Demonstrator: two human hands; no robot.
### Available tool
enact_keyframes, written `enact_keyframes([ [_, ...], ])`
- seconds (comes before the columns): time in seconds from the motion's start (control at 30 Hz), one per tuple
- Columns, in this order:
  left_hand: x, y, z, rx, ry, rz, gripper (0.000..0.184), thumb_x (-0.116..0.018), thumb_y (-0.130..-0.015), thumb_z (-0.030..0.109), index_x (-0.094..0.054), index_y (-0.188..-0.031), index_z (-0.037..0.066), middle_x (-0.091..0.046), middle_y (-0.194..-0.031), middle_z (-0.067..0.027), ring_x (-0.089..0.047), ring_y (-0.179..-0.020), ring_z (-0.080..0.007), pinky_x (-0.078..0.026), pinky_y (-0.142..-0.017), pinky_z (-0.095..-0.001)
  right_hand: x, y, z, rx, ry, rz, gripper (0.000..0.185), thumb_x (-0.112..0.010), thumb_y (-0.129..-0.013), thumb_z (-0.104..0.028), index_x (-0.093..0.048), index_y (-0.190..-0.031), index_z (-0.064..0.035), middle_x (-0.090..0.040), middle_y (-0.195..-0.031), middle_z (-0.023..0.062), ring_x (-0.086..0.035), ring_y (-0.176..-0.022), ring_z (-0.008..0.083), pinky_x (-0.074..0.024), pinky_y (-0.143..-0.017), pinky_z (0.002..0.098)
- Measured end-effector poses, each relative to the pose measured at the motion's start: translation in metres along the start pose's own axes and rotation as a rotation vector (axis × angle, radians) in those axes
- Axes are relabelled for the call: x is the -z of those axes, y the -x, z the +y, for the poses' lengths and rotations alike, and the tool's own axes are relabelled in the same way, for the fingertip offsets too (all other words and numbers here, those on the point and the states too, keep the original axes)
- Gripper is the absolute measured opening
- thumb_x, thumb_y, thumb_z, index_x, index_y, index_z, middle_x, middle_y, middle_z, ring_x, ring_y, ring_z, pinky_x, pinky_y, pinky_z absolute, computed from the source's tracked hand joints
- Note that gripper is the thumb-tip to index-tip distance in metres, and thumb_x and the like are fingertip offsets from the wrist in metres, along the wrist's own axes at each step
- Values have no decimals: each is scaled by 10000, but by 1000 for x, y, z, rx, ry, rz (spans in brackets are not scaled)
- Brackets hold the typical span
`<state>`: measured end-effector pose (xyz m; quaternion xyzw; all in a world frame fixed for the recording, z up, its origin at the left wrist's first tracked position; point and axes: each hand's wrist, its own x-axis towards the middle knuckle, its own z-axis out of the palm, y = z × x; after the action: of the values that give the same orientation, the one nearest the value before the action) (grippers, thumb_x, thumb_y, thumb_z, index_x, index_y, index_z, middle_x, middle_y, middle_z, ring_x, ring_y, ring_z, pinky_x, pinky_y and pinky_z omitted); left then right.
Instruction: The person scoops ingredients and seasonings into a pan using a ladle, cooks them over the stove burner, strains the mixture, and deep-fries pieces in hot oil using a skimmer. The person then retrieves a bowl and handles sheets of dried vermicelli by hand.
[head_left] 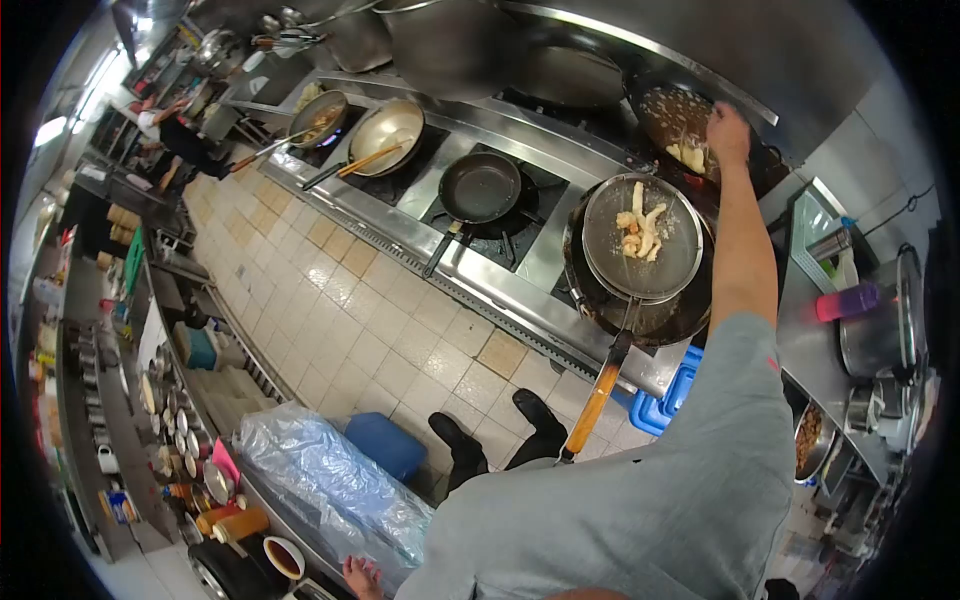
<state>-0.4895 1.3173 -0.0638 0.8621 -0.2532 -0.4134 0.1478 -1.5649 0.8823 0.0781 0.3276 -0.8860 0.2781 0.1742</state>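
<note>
My right hand reaches over a dark wok of bubbling oil at the back right. Its fingers are drawn together, and whatever they hold, if anything, is hidden. Pale battered pieces float in the oil just below it. Nearer to me, a round mesh strainer with a wooden handle rests across another wok. Several fried battered strips lie in its mesh. My left hand hangs low at the bottom edge, fingers apart and nothing visible in them, close to a clear plastic sheet.
Along the stove stand a black frying pan, a steel wok and a farther pan with food. A blue basket sits beneath the counter. Another person works far left. Sauce containers line the lower left counter.
</note>
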Motion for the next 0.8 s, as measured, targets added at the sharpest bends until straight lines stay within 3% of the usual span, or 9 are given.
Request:
enact_keyframes([
  [0.17,5,-73,-29,123,-59,-120,435,-497,-1000,408,-673,-1100,23,-680,-951,-156,-670,-852,-250,-567,-697,-380,91,17,-70,144,-201,494,394,-649,-884,-263,-659,-1260,-149,-703,-1153,151,-677,-1029,315,-518,-923,445],
  [0.37,-14,-238,-86,178,-105,-481,438,-508,-996,425,-683,-1069,30,-685,-889,-154,-681,-791,-237,-563,-656,-374,152,127,-166,131,-678,14,391,-589,-1008,-208,-575,-1374,-69,-636,-1302,129,-626,-1124,193,-494,-981,330],
  [0.4,-19,-286,-99,206,-91,-556,438,-510,-995,428,-684,-1063,31,-686,-879,-154,-683,-781,-235,-563,-649,-373,152,156,-196,335,-575,127,408,-570,-1023,-262,-569,-1385,-75,-648,-1276,118,-626,-1109,186,-499,-972,316],
  [0.43,-23,-325,-113,206,-88,-618,439,-512,-995,431,-686,-1058,33,-687,-868,-154,-685,-771,-233,-562,-643,-372,148,174,-215,33,-610,-73,402,-538,-1039,-289,-578,-1367,-59,-655,-1248,108,-626,-1089,174,-504,-964,307],
  [0.47,9,-271,-2,106,137,-326,443,-494,-1002,423,-689,-1040,27,-700,-853,-135,-672,-682,-221,-552,-616,-390,129,190,-210,118,-714,-184,390,-519,-1052,-294,-593,-1330,-31,-662,-1218,104,-627,-1064,171,-507,-933,306],
  [0.5,23,-310,19,-56,-123,-434,446,-513,-996,408,-687,-1053,2,-717,-845,-147,-683,-651,-217,-552,-623,-392,157,249,-296,250,-381,-61,353,-461,-1073,-319,-639,-1223,-53,-699,-1079,50,-646,-952,155,-500,-837,281],
  [0.53,36,-312,60,-232,-42,-322,413,-512,-1002,376,-666,-1125,13,-704,-800,-135,-679,-619,-199,-555,-608,-375,122,256,-286,200,-769,-334,319,-446,-1079,-302,-645,-1054,-54,-622,-868,19,-559,-768,130,-450,-718,271],
  [0.6,58,-343,125,-257,-20,-206,370,-626,-955,334,-678,-1106,0,-711,-768,-130,-687,-623,-213,-549,-652,-368,112,316,-363,531,-507,-278,417,-420,-1086,-330,-529,-795,-52,-497,-717,30,-461,-662,138,-394,-632,285],
  [0.8,78,-462,249,-325,326,-58,282,-654,-929,288,-687,-971,12,-698,-768,-77,-672,-711,-171,-529,-643,-341,27,384,-502,263,-457,-477,486,-509,-1053,-377,-560,-718,-29,-552,-630,29,-500,-587,121,-419,-575,274],
])
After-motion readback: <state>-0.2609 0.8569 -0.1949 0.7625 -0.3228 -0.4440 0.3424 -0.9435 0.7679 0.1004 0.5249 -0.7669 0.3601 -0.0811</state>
